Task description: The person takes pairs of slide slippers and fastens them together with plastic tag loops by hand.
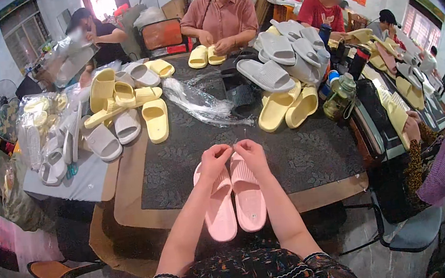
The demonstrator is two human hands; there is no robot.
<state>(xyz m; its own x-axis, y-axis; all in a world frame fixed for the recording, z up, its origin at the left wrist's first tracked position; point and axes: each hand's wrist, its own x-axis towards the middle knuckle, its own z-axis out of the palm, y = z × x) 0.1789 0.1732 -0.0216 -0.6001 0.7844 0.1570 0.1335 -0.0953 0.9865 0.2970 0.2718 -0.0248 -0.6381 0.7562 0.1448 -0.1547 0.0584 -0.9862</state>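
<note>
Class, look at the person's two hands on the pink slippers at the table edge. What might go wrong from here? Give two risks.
1. The pink slippers lie with their heels past the table edge, so they might slide into the lap if the left hand and right hand let go.
2. The plastic bag lies loose just ahead and might snag or be swept along.

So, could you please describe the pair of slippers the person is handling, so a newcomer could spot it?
Start at the dark patterned table; at its near edge, both hands meet over the pink slippers, lying side by side. They are the only pink pair; the rest are yellow or grey.
</note>
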